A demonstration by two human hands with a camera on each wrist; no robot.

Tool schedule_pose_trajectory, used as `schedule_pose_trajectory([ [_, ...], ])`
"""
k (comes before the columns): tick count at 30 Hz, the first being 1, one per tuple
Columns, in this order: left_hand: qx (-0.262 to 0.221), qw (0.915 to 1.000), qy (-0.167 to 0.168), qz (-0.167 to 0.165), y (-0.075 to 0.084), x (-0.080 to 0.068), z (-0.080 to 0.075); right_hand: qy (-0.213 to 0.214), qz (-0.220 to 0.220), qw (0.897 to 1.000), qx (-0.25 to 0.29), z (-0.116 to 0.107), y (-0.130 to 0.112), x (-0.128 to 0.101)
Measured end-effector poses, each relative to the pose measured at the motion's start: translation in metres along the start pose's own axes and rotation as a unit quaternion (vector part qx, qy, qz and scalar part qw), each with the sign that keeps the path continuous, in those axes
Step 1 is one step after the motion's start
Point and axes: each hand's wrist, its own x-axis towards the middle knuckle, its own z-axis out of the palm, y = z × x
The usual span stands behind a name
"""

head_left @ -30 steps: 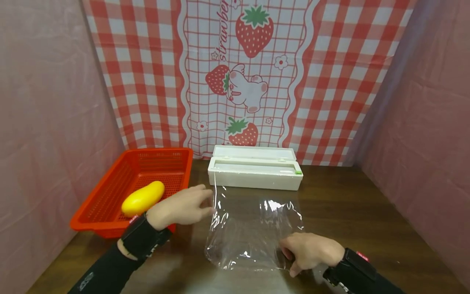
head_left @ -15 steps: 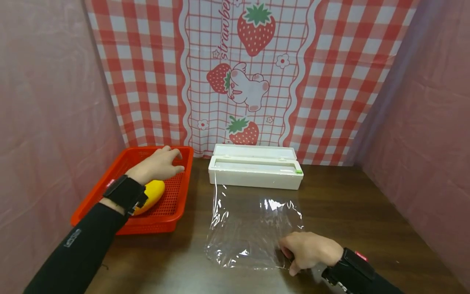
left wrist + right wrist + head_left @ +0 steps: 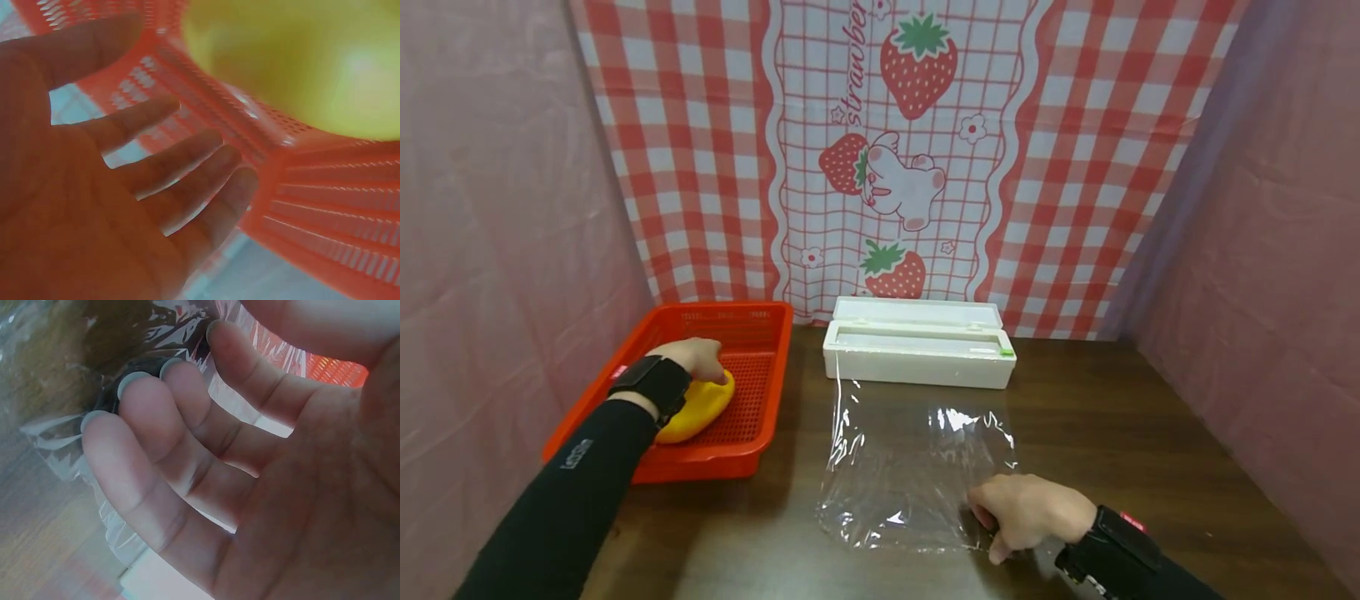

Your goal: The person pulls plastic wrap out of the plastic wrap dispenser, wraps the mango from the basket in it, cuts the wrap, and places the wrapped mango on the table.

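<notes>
My left hand is inside the red plastic basket, over a smooth yellow oblong, fruit-like piece. In the left wrist view its fingers are spread and nearly straight, with the yellow piece just beyond the thumb. My right hand rests at the near right corner of a sheet of clear cling film. Seen from the right wrist, slightly bent fingertips press on the crinkled film. The sheet runs out from a white cling film dispenser.
The dispenser's lid stands raised at the back, and a green slider sits at its right end. A checked strawberry curtain hangs behind the brown table. Pink cloth lines both sides.
My left hand has moved from the film's left edge to the basket, then down to the yellow piece. The right hand has stayed on the film's corner.
</notes>
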Motion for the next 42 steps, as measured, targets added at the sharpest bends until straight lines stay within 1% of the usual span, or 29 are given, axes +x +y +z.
schedule_pose_trajectory([
  [3, -0.006, 0.9994, -0.024, -0.023, -0.006, 0.003, 0.003, 0.001, 0.001, 1.000, -0.002, 0.000, 0.000, 0.000],
  [6, 0.021, 0.9982, -0.047, -0.032, -0.011, 0.006, 0.007, 0.001, 0.001, 1.000, -0.005, 0.000, 0.000, 0.000],
  [7, 0.024, 0.9975, -0.053, -0.040, -0.011, 0.006, 0.008, 0.001, 0.001, 1.000, -0.006, 0.001, 0.000, 0.000],
  [8, 0.024, 0.9969, -0.058, -0.048, -0.013, 0.006, 0.009, 0.001, 0.002, 1.000, -0.008, 0.001, 0.000, 0.001],
  [9, 0.012, 0.9963, -0.063, -0.058, -0.014, 0.007, 0.009, 0.001, 0.002, 1.000, -0.008, 0.001, 0.000, 0.001],
  [10, 0.012, 0.9957, -0.061, -0.069, -0.014, 0.005, 0.010, 0.001, 0.005, 1.000, -0.010, 0.001, 0.000, 0.001],
  [11, 0.004, 0.9946, -0.057, -0.087, -0.015, 0.005, 0.010, 0.001, 0.007, 1.000, -0.013, 0.001, 0.000, 0.001],
  [13, -0.007, 0.9924, -0.044, -0.115, -0.011, -0.001, 0.010, 0.002, 0.010, 1.000, -0.015, 0.002, -0.001, 0.001],
  [14, -0.001, 0.9925, -0.039, -0.116, -0.010, -0.005, 0.010, 0.003, 0.011, 1.000, -0.016, 0.002, -0.001, 0.001],
  [16, 0.001, 0.9926, -0.017, -0.120, -0.007, -0.014, 0.010, 0.002, 0.010, 1.000, -0.014, 0.002, -0.001, 0.001],
  [18, -0.007, 0.9932, -0.004, -0.116, -0.005, -0.022, 0.010, 0.001, 0.005, 1.000, -0.011, 0.002, 0.000, 0.001],
  [19, -0.012, 0.9932, -0.001, -0.116, -0.005, -0.023, 0.010, 0.002, 0.003, 1.000, -0.012, 0.002, 0.000, 0.001],
  [21, -0.034, 0.9911, -0.002, -0.129, -0.005, -0.024, 0.010, 0.002, 0.000, 1.000, -0.013, 0.002, 0.000, 0.001],
  [23, -0.045, 0.9889, -0.020, -0.140, -0.005, -0.020, 0.009, 0.004, 0.000, 1.000, -0.016, 0.002, 0.001, 0.001],
  [25, -0.047, 0.9879, -0.042, -0.142, -0.006, -0.015, 0.009, 0.004, 0.001, 1.000, -0.014, 0.002, 0.001, 0.000],
  [26, -0.046, 0.9882, -0.050, -0.137, -0.006, -0.013, 0.009, 0.003, 0.001, 1.000, -0.012, 0.002, 0.001, 0.000],
  [28, -0.047, 0.9887, -0.059, -0.130, -0.009, -0.009, 0.009, 0.002, 0.001, 1.000, -0.009, 0.002, 0.002, 0.000],
  [29, -0.048, 0.9890, -0.061, -0.126, -0.010, -0.008, 0.009, 0.002, 0.002, 1.000, -0.009, 0.003, 0.002, 0.000],
  [34, -0.079, 0.9866, -0.044, -0.136, -0.013, -0.005, 0.008, 0.003, 0.009, 1.000, -0.013, 0.003, 0.001, 0.000],
  [36, -0.073, 0.9877, -0.044, -0.131, -0.011, -0.006, 0.007, 0.005, 0.011, 1.000, -0.015, 0.004, 0.001, 0.000],
  [38, -0.053, 0.9905, -0.046, -0.118, -0.009, -0.007, 0.005, 0.007, 0.009, 1.000, -0.012, 0.004, 0.001, -0.001],
  [40, -0.024, 0.9940, -0.044, -0.097, -0.006, -0.009, 0.004, 0.010, 0.004, 1.000, -0.009, 0.004, 0.002, -0.002],
  [42, -0.003, 0.9967, -0.030, -0.075, -0.002, -0.012, 0.002, 0.011, 0.000, 1.000, -0.004, 0.003, 0.002, -0.002],
])
